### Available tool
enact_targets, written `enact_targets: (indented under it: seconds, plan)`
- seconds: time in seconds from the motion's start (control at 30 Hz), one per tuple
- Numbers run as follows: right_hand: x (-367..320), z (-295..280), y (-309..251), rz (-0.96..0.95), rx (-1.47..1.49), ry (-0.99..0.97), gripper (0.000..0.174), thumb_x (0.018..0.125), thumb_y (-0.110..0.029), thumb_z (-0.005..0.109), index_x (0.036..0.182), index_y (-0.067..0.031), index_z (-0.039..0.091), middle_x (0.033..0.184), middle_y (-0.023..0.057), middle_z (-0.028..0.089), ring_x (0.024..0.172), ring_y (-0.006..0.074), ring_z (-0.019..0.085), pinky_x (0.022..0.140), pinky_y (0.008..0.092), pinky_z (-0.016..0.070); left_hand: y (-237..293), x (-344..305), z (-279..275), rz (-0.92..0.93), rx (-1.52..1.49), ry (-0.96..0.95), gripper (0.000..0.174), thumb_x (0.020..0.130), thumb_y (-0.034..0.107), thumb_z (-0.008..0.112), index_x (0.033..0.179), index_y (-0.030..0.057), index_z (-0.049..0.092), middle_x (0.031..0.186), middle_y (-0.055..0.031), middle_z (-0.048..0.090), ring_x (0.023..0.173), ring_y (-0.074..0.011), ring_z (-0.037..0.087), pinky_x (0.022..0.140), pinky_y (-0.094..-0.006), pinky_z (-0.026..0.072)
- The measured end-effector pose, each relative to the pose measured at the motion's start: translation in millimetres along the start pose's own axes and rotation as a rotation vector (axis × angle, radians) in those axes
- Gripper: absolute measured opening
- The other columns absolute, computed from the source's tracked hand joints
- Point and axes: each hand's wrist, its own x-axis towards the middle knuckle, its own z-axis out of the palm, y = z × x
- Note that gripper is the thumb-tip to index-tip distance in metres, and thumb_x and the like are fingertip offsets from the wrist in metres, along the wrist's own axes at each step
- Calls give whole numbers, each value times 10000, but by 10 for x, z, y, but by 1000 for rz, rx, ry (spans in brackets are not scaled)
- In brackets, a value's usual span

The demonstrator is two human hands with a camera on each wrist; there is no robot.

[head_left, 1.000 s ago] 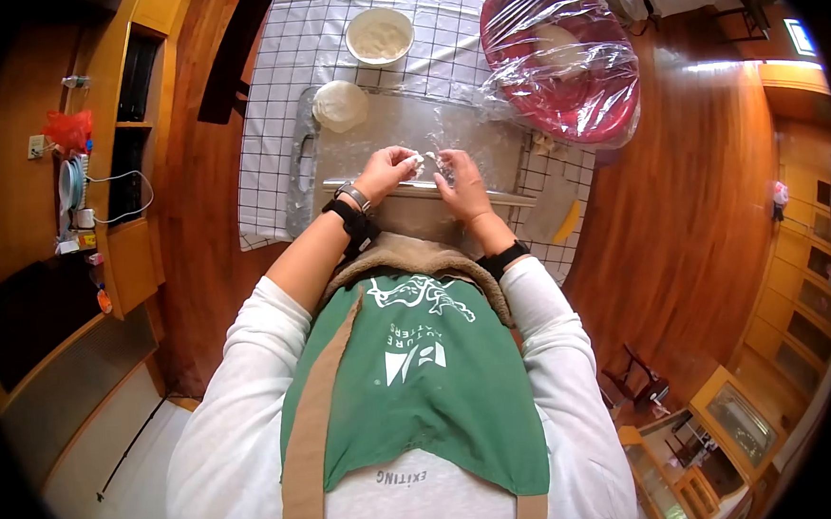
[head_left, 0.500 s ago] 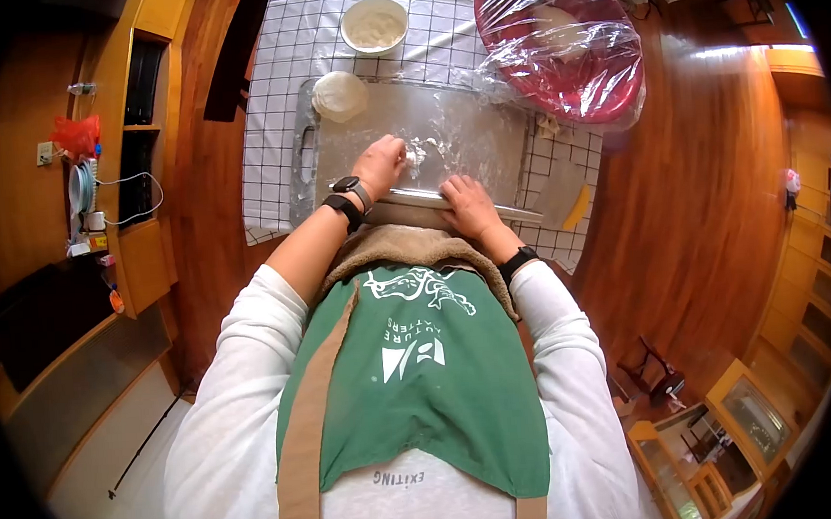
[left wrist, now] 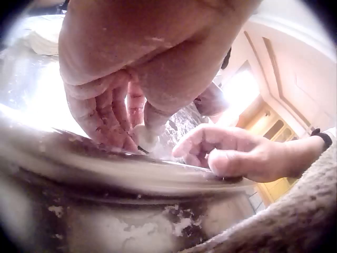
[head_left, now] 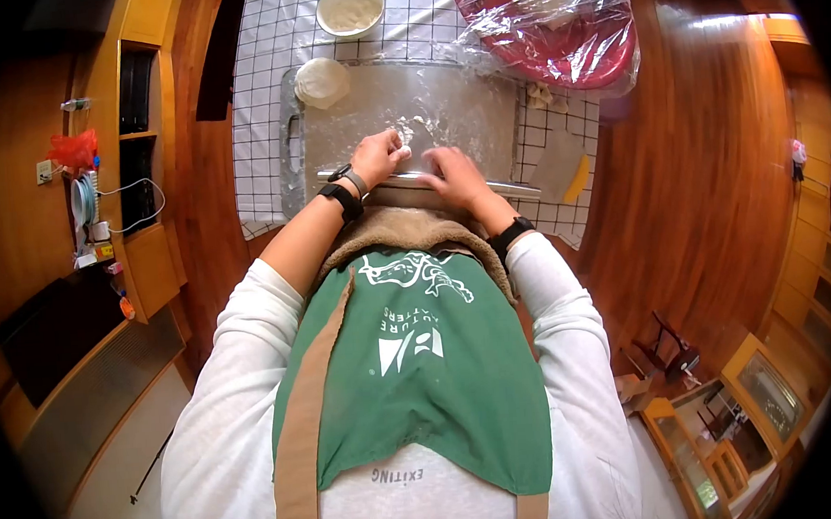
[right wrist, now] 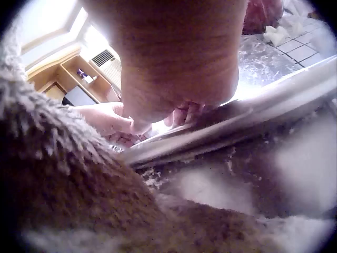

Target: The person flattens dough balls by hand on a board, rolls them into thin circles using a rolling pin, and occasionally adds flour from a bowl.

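In the head view my left hand [head_left: 378, 155] is over the floured metal board [head_left: 350, 121], just behind the rolling pin. Its thumb and fingers pinch a small white piece of dough [head_left: 403, 153], which also shows between the fingertips in the left wrist view. My right hand [head_left: 456, 174] is at the metal rolling pin [head_left: 506, 191], its fingers loosely bent and holding nothing. The rolling pin lies across the near part of the board. White flour [head_left: 417, 126] is scattered beyond the hands. A round pale stack of dough wrappers [head_left: 322, 82] sits at the board's far left corner.
A white bowl of flour [head_left: 351, 9] stands behind the board. At the far right is a red basin [head_left: 603, 58] under clear plastic film. A scraper [head_left: 554, 163] with a yellow handle lies right of the board on the checked tablecloth [head_left: 256, 145].
Both hands were close together over the flour; then the right hand drew back onto the rolling pin. Now its fingers have lifted and turned toward the left hand, which has come slightly nearer.
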Motion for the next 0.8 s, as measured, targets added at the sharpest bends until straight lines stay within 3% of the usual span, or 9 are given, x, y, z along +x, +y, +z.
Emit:
enact_targets:
  seconds: [0.07, 0.17, 0.27, 0.4, 0.47, 0.7, 0.77, 0.8]
  plan:
    - [170, 158, 105, 229, 379, 80, 345, 808, -245, 703, 1080, -69, 583, 954, 144, 648, 888, 318, 613, 792, 398, 486, 29, -12, 2, 30, 12, 4, 214, 816, 199, 711, 945, 47, 635, 789, -113, 661, 708, -192, 635, 680, -328, 509]
    - [308, 181, 35, 211, 382, 116, 257, 839, -183, 681, 1043, -44, 612, 897, 153, 678, 777, 276, 659, 721, 348, 517, -104, 31, 71, 101, -117, 8, 184, 819, 138, 701, 959, 36, 640, 813, -99, 673, 739, -168, 644, 710, -304, 518]
    - [402, 231, 9, 196, 383, 103, 227, 836, -176, 683, 1014, -45, 632, 878, 140, 683, 788, 257, 660, 734, 343, 514, -69, 2, 37, 75, -184, 41, 168, 810, 72, 685, 963, 18, 644, 849, -89, 685, 773, -154, 652, 745, -286, 522]
    - [442, 220, -52, 288, 499, 98, 215, 834, -178, 686, 995, -45, 642, 874, 130, 687, 782, 238, 660, 733, 333, 515, -127, 37, 61, 11, -410, 53, 159, 800, 50, 677, 951, 6, 651, 859, -97, 690, 790, -160, 660, 757, -287, 521]
    - [462, 267, -17, 244, 387, 115, 208, 818, -202, 695, 939, -42, 639, 862, 159, 676, 788, 306, 658, 726, 371, 514, -161, 68, 94, 12, -358, 29, 153, 789, 49, 681, 935, 10, 660, 860, -97, 695, 803, -161, 664, 763, -287, 522]
    - [527, 251, -78, 303, 314, 92, 234, 792, -208, 719, 922, -32, 637, 825, 171, 668, 750, 293, 654, 693, 369, 506, -163, 66, 100, 2, -104, 132, 178, 764, 106, 719, 913, 30, 661, 817, -97, 688, 746, -167, 658, 705, -298, 518]
    - [557, 248, -74, 363, 319, 106, 218, 788, -202, 717, 888, -27, 632, 794, 176, 660, 729, 306, 643, 671, 377, 497, -223, 71, 141, -10, -204, 80, 187, 734, 162, 733, 866, 52, 658, 794, -133, 671, 768, -281, 656, 713, -361, 516]
    - [566, 242, -78, 365, 317, 106, 218, 788, -202, 717, 888, -27, 632, 794, 176, 660, 729, 306, 643, 671, 377, 497, -196, 62, 135, -9, -206, 79, 187, 734, 162, 733, 866, 52, 658, 794, -133, 671, 768, -281, 656, 713, -361, 516]
